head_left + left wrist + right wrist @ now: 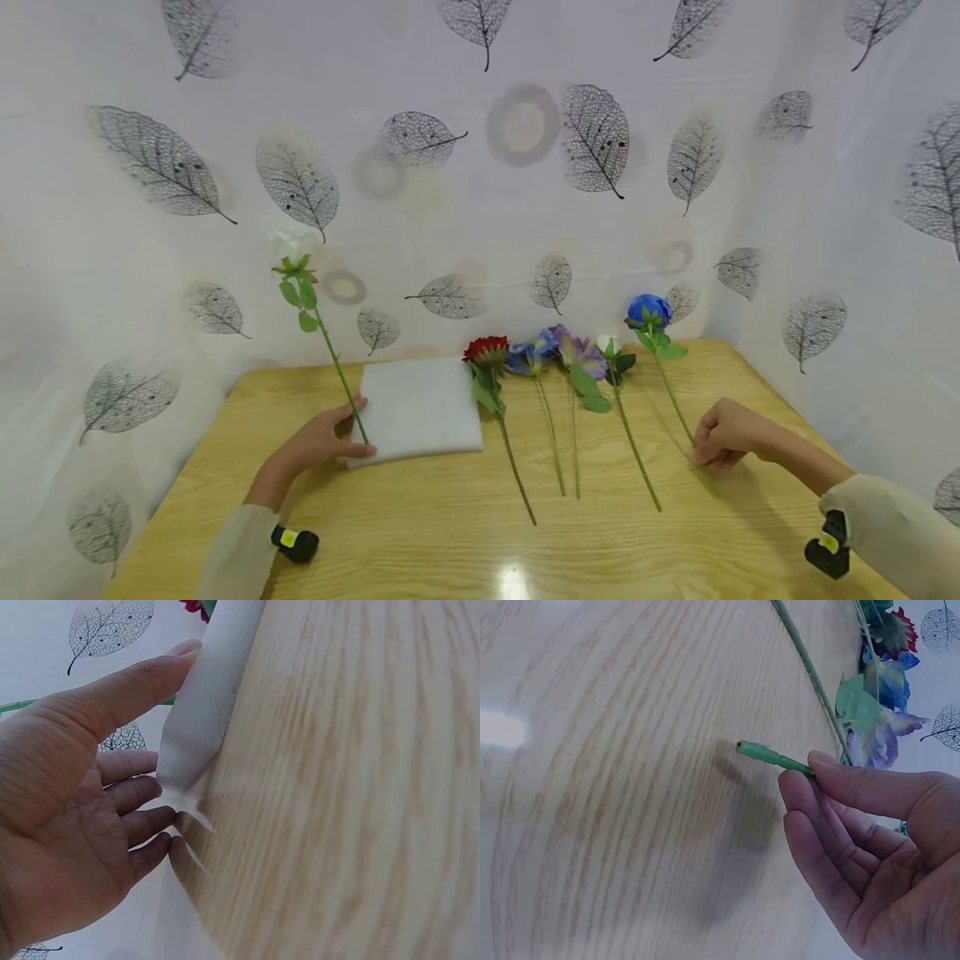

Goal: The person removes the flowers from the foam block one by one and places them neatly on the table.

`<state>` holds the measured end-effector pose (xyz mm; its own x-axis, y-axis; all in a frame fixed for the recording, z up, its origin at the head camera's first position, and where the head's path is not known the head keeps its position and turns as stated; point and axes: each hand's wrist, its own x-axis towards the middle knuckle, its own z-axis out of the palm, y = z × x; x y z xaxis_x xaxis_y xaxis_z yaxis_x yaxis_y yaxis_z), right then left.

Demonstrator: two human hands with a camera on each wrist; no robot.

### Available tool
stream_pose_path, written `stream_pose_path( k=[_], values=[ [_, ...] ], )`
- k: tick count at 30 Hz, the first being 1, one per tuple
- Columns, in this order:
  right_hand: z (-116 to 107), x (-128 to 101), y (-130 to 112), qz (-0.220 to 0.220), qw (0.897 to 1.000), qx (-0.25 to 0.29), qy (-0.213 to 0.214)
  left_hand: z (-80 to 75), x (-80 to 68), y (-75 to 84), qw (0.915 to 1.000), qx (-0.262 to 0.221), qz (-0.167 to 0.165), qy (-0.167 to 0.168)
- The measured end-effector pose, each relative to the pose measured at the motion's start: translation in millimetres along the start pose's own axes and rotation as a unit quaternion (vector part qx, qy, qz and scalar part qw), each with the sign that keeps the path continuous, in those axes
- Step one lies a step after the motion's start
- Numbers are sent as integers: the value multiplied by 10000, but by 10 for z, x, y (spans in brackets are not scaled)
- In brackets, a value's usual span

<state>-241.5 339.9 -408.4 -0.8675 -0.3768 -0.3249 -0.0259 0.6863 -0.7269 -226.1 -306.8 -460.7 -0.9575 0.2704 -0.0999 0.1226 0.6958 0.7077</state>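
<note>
1. Evidently, the left hand (318,437) steadied the white pad (423,408) at its left edge; its thumb and fingers were spread wide along that edge, fairly straight, likely so that the pad would not slide on the wooden table (450,542).
2. A white rose (294,247) rose above the pad, its stem leaning left and its lower end between thumb and fingers (whether it was stuck into the pad or only propped, I cannot tell).
3. The right hand (727,433) pinched the blue flower (648,311) near the foot of its stem, thumb and fingertips close together; the stem's tip (769,754) stuck out past them, above the table, a low grip that presumably kept the bloom and leaves untouched.
4. Between the hands lay a red flower (487,350), a blue-violet flower (529,357), a purple flower (579,352) and a smaller white flower (608,344); their stems pointed towards the person, perhaps for easy reach.
</note>
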Motion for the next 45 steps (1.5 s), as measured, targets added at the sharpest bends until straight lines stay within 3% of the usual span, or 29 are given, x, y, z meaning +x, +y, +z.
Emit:
stream_pose_path(
  k=[25, 36, 45],
  values=[
    [-48, 7, 155, 360, 9989, -228, -193, -15, -3, 21, 9999, 94, 51, -59],
    [-71, 4, 135, 549, 9966, -578, -188, -11, 7, 4, 10000, 2, 35, -68],
    [-54, 20, 127, 440, 9969, -547, -352, -12, 9, -9, 9999, 114, 16, -55]
  ],
)
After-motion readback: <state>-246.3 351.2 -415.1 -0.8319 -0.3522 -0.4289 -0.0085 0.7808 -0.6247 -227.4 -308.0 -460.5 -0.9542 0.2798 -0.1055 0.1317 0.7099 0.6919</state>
